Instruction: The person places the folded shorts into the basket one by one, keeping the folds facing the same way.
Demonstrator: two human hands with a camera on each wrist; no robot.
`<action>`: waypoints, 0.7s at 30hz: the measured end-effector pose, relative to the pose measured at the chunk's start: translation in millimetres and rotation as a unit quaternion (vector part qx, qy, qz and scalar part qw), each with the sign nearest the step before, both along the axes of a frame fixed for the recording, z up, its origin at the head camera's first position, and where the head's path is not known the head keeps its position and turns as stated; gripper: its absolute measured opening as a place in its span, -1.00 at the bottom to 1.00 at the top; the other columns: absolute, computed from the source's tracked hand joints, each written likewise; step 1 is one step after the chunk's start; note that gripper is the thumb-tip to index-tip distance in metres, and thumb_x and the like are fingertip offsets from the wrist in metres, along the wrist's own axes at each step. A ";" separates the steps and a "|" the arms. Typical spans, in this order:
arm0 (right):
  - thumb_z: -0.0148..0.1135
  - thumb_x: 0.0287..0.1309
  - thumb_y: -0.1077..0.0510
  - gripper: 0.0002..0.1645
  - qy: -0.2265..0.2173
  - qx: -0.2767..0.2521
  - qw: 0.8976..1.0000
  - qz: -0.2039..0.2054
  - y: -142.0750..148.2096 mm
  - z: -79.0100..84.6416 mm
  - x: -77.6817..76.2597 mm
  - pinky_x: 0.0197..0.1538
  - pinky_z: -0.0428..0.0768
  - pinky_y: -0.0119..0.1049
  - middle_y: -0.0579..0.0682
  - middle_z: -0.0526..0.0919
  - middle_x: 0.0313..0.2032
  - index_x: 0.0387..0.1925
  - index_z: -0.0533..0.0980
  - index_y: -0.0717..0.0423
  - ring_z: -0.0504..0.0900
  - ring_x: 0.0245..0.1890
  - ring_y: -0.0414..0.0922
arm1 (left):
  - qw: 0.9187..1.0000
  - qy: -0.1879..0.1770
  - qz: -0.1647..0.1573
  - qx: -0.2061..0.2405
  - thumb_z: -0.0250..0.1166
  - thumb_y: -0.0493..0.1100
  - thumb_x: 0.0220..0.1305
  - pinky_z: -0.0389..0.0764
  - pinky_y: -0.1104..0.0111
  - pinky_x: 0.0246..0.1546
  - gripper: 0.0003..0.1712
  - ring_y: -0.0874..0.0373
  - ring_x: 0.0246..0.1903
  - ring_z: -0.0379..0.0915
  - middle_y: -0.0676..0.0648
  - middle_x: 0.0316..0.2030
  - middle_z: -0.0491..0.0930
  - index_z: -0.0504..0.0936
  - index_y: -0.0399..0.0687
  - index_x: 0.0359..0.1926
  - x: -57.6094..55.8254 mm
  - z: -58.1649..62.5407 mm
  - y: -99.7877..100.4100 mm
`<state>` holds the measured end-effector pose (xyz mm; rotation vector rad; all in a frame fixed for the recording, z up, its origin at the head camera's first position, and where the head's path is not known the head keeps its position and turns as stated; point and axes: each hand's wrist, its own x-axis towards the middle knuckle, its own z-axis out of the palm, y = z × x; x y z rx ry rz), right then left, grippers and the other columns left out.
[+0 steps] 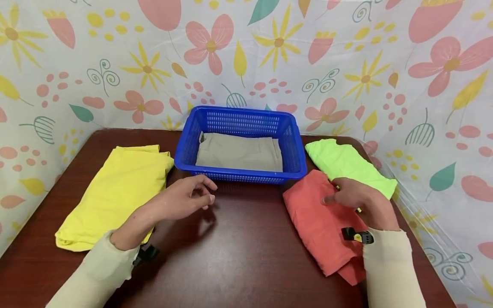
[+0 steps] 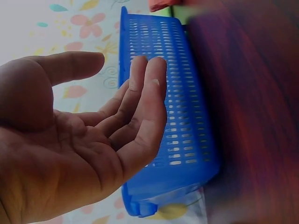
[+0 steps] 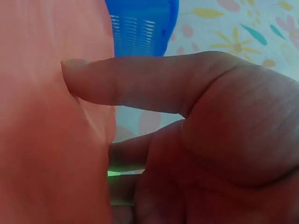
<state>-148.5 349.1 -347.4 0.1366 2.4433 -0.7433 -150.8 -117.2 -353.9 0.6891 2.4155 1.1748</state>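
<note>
My right hand [image 1: 356, 194] grips the edge of a folded red cloth [image 1: 319, 218] on the right of the table. In the right wrist view the thumb [image 3: 126, 81] presses the near face of the cloth [image 3: 46, 116], while the fingertips go out of sight behind it. My left hand [image 1: 182, 196] hovers in front of the blue basket [image 1: 239, 176], holding nothing. Its fingers are loosely bent and the thumb stands apart, as the left wrist view shows. Inside the basket lies a folded beige cloth [image 1: 239, 152].
Left on the dark brown table [image 1: 239, 256] lies a folded yellow cloth [image 1: 119, 188], partly behind my left forearm. A lime green cloth [image 1: 343, 160] lies at the back right, beyond the red one. A flower-patterned sheet [image 1: 246, 55] hangs behind the table.
</note>
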 end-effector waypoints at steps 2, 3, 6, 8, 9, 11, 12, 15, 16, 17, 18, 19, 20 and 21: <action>0.43 0.33 -0.06 0.00 -0.008 -0.020 1.000 -0.005 -2.6 -2.0 0.0 0.18 0.60 0.17 0.37 0.38 0.35 0.51 0.20 0.41 0.42 0.26 0.29 | 1.000 -0.005 -0.005 -0.001 0.27 -0.19 0.51 0.59 0.21 -0.13 -0.75 0.11 -0.23 0.67 -0.05 -0.26 0.75 0.59 -0.10 0.14 -0.2 -2.5 0.7; 0.44 0.33 -0.05 -0.02 -0.010 -0.029 1.000 -0.005 -4.1 -3.1 -0.1 0.18 0.60 0.14 0.35 0.39 0.34 0.50 0.21 0.40 0.43 0.26 0.27 | 1.000 -0.008 -0.006 -0.003 0.27 -0.19 0.52 0.59 0.21 -0.13 -0.75 0.12 -0.23 0.67 -0.05 -0.25 0.76 0.59 -0.10 0.14 -0.2 -3.3 1.0; 0.46 0.31 -0.06 -0.04 -0.008 -0.042 0.999 0.004 -9.6 -6.4 -1.1 0.24 0.56 0.14 0.32 0.42 0.32 0.49 0.25 0.38 0.44 0.26 0.24 | 1.000 -0.014 -0.008 -0.006 0.27 -0.18 0.52 0.61 0.20 -0.12 -0.74 0.13 -0.23 0.67 -0.07 -0.23 0.77 0.59 -0.11 0.14 -0.4 -4.5 1.6; 0.46 0.31 -0.08 -0.03 0.004 -0.035 0.999 0.026 -13.5 -8.8 -2.8 0.28 0.54 0.19 0.33 0.46 0.31 0.48 0.27 0.40 0.46 0.26 0.25 | 1.000 -0.015 -0.008 -0.008 0.27 -0.17 0.52 0.61 0.20 -0.13 -0.74 0.12 -0.23 0.67 -0.07 -0.23 0.77 0.59 -0.11 0.15 -0.8 -4.4 1.9; 0.46 0.30 -0.09 -0.02 0.011 -0.032 0.999 0.034 -15.7 -9.9 -3.6 0.28 0.53 0.20 0.33 0.47 0.31 0.47 0.27 0.42 0.48 0.26 0.25 | 1.000 -0.015 -0.008 -0.009 0.27 -0.17 0.52 0.61 0.21 -0.13 -0.74 0.12 -0.23 0.67 -0.07 -0.22 0.77 0.59 -0.11 0.14 -1.0 -4.4 2.0; 0.47 0.30 -0.13 -0.03 0.028 -0.019 0.998 0.052 -20.5 -11.8 -4.7 0.25 0.57 0.18 0.31 0.55 0.24 0.43 0.32 0.45 0.54 0.21 0.22 | 1.000 -0.017 -0.008 -0.011 0.27 -0.17 0.52 0.62 0.21 -0.13 -0.73 0.11 -0.23 0.67 -0.07 -0.22 0.77 0.59 -0.12 0.14 -1.5 -4.7 2.3; 0.46 0.30 -0.15 -0.03 0.033 -0.016 0.998 0.056 -23.1 -12.7 -4.9 0.22 0.59 0.16 0.30 0.58 0.21 0.41 0.33 0.46 0.58 0.17 0.20 | 1.000 -0.018 -0.008 -0.012 0.28 -0.16 0.52 0.62 0.21 -0.14 -0.73 0.10 -0.23 0.67 -0.07 -0.22 0.77 0.59 -0.12 0.14 -1.9 -5.0 2.4; 0.45 0.32 -0.14 -0.09 0.028 -0.036 0.997 0.055 -30.5 -16.7 -4.8 0.13 0.66 0.07 0.24 0.65 0.10 0.36 0.36 0.46 0.66 0.07 0.13 | 1.000 -0.025 -0.006 -0.018 0.29 -0.14 0.52 0.64 0.22 -0.14 -0.72 0.10 -0.23 0.68 -0.07 -0.20 0.77 0.59 -0.12 0.15 -3.0 -6.9 3.0; 0.44 0.33 -0.13 -0.12 0.022 -0.044 0.997 0.052 -33.2 -17.8 -4.6 0.10 0.68 0.04 0.21 0.66 0.07 0.34 0.37 0.44 0.67 0.04 0.09 | 0.999 -0.027 -0.006 -0.019 0.29 -0.13 0.52 0.64 0.23 -0.14 -0.71 0.10 -0.23 0.69 -0.07 -0.19 0.77 0.59 -0.11 0.15 -3.4 -7.8 3.2; 0.45 0.33 -0.13 -0.15 0.015 -0.054 0.997 0.046 -35.8 -19.2 -4.5 0.06 0.70 0.00 0.18 0.66 0.04 0.31 0.39 0.43 0.68 0.00 0.06 | 0.999 -0.029 -0.008 -0.020 0.29 -0.12 0.52 0.64 0.23 -0.14 -0.70 0.10 -0.23 0.69 -0.08 -0.19 0.77 0.59 -0.13 0.15 -3.8 -8.5 3.3; 0.44 0.34 -0.13 -0.18 0.008 -0.065 0.997 0.041 -37.9 -20.4 -4.4 0.02 0.71 -0.02 0.17 0.66 0.02 0.29 0.39 0.42 0.69 -0.02 0.04 | 0.999 -0.032 -0.007 -0.020 0.29 -0.12 0.52 0.65 0.23 -0.13 -0.70 0.10 -0.22 0.69 -0.08 -0.17 0.77 0.59 -0.14 0.16 -4.1 -9.5 3.5; 0.44 0.34 -0.12 -0.21 0.000 -0.074 0.997 0.037 -40.1 -22.0 -4.4 -0.01 0.73 -0.04 0.16 0.66 0.01 0.27 0.41 0.41 0.70 -0.04 0.02 | 0.999 -0.035 -0.008 -0.021 0.29 -0.12 0.52 0.65 0.23 -0.13 -0.69 0.10 -0.22 0.70 -0.08 -0.17 0.77 0.58 -0.14 0.17 -4.2 -10.5 3.6; 0.43 0.35 -0.12 -0.24 -0.008 -0.084 0.996 0.034 -42.3 -23.2 -4.3 -0.02 0.74 -0.05 0.15 0.67 0.00 0.25 0.42 0.39 0.71 -0.05 0.01 | 0.999 -0.038 -0.007 -0.022 0.29 -0.12 0.52 0.65 0.24 -0.12 -0.68 0.11 -0.22 0.70 -0.08 -0.16 0.77 0.58 -0.15 0.17 -4.2 -11.5 3.6; 0.44 0.35 -0.12 -0.26 -0.015 -0.092 0.995 0.028 -44.9 -24.4 -4.3 -0.04 0.75 -0.05 0.14 0.67 0.00 0.23 0.44 0.37 0.71 -0.05 -0.01 | 0.999 -0.043 -0.007 -0.022 0.29 -0.11 0.52 0.65 0.24 -0.12 -0.67 0.11 -0.22 0.70 -0.09 -0.15 0.77 0.58 -0.16 0.18 -4.1 -12.6 3.6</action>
